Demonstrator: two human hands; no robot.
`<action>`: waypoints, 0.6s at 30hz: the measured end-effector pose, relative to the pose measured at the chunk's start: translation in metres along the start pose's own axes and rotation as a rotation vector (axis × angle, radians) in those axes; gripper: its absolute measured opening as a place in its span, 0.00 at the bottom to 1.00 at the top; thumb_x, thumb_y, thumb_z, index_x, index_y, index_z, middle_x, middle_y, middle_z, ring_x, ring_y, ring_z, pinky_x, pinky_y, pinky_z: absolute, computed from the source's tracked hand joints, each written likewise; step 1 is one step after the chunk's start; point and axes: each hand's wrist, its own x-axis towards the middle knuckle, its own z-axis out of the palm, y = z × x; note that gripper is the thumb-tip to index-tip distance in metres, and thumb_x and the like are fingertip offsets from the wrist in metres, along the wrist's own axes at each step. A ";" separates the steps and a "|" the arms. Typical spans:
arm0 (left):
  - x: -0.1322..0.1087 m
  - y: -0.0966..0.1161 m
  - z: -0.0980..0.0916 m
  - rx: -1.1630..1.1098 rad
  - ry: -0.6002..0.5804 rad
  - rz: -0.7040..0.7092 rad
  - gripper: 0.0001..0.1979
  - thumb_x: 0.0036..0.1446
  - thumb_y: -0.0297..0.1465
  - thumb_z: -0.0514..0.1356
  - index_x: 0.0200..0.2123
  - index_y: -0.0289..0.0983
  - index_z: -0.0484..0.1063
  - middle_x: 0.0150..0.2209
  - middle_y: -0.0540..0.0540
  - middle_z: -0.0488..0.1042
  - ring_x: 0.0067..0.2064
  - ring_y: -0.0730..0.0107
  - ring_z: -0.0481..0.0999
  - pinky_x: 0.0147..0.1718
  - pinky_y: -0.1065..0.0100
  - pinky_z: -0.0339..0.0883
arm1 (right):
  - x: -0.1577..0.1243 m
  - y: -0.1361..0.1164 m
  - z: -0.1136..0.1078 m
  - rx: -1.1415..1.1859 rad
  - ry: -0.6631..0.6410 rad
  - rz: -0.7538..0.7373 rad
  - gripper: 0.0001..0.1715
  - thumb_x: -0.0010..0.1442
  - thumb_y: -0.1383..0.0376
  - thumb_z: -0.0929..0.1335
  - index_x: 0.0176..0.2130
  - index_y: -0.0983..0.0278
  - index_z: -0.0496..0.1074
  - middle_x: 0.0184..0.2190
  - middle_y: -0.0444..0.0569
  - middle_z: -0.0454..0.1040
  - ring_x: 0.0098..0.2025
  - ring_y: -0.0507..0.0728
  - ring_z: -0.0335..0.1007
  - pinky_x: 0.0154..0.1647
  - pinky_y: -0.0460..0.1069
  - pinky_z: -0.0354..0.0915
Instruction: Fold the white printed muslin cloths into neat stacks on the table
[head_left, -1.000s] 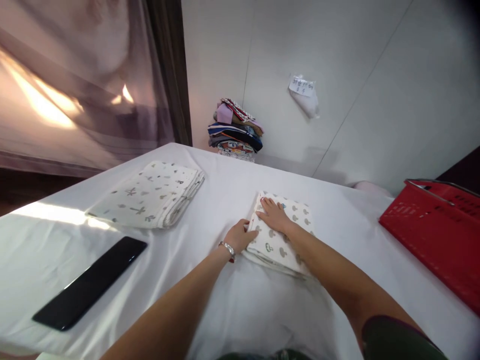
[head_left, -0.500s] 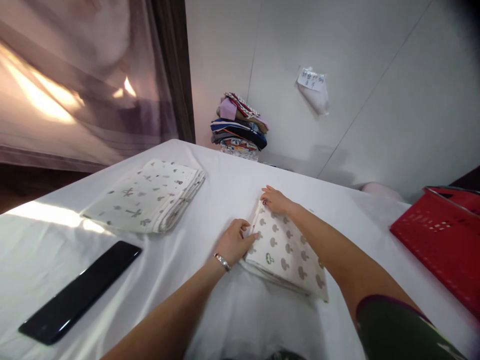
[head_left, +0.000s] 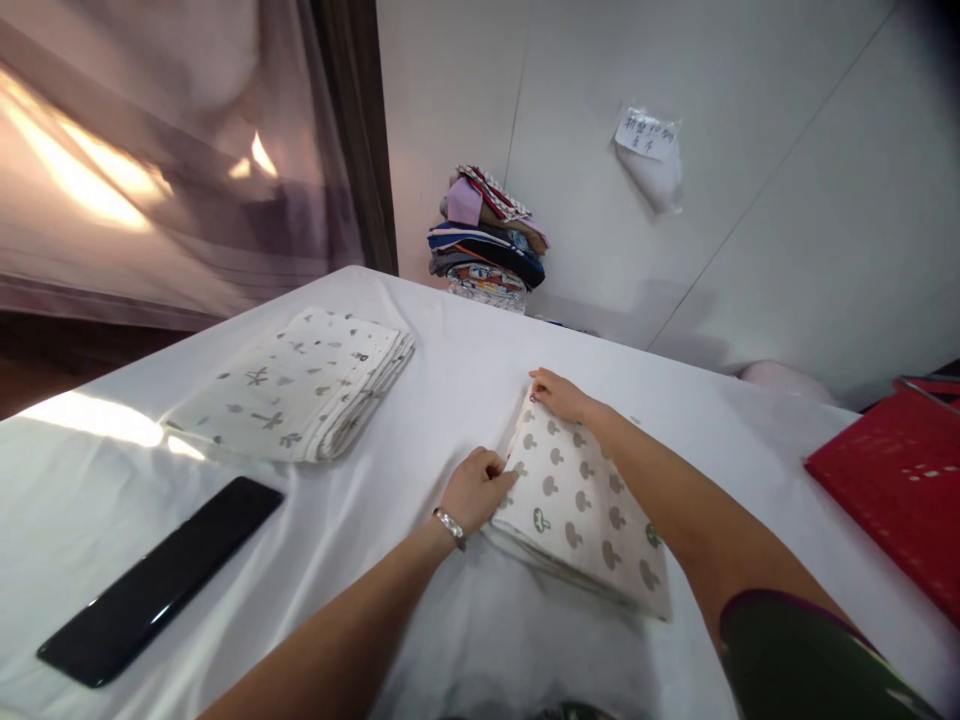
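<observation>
A folded white cloth (head_left: 574,505) with grey-brown mushroom prints, one of them outlined in green, lies in front of me on the white-covered table (head_left: 465,345). My left hand (head_left: 474,490), a silver bracelet at its wrist, is closed on the cloth's left edge with thumb and curled fingers. At the far left corner, my right hand (head_left: 559,394) pinches the same cloth, its forearm crossing over the right side. Further left rests a second folded cloth (head_left: 289,385), white with small plant-like prints, in a thick stack of layers; neither hand touches it.
A glossy black slab-like object (head_left: 161,580) lies at the near left. The red perforated basket (head_left: 892,480) stands at the right edge. Beyond the table, a pile of folded fabrics (head_left: 487,240) sits against the wall, where a paper note (head_left: 649,155) hangs.
My left fingers have curled in more tightly at the cloth's edge, and my right fingers have closed at the far corner. The view has shifted slightly, while the cloth stays nearly in place.
</observation>
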 end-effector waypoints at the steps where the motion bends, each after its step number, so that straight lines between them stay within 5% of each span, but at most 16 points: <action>1: 0.000 -0.001 0.001 0.013 0.009 0.000 0.10 0.48 0.33 0.57 0.20 0.37 0.62 0.26 0.51 0.64 0.27 0.75 0.64 0.29 0.71 0.57 | -0.001 0.000 0.004 0.008 0.011 0.010 0.11 0.57 0.70 0.59 0.35 0.64 0.69 0.52 0.51 0.66 0.58 0.57 0.56 0.55 0.51 0.55; 11: 0.001 -0.006 0.008 0.114 0.041 0.063 0.10 0.49 0.29 0.54 0.19 0.37 0.57 0.25 0.53 0.62 0.27 0.76 0.61 0.28 0.71 0.53 | -0.006 -0.006 0.017 -0.017 0.088 0.088 0.14 0.60 0.67 0.58 0.43 0.62 0.67 0.51 0.49 0.68 0.50 0.55 0.64 0.51 0.50 0.57; 18: 0.000 -0.005 0.007 0.130 0.055 0.071 0.10 0.49 0.29 0.55 0.19 0.37 0.57 0.23 0.53 0.61 0.27 0.75 0.62 0.27 0.71 0.53 | -0.041 -0.039 0.025 -0.167 0.197 0.145 0.25 0.62 0.62 0.57 0.58 0.64 0.56 0.62 0.54 0.50 0.64 0.60 0.39 0.60 0.61 0.38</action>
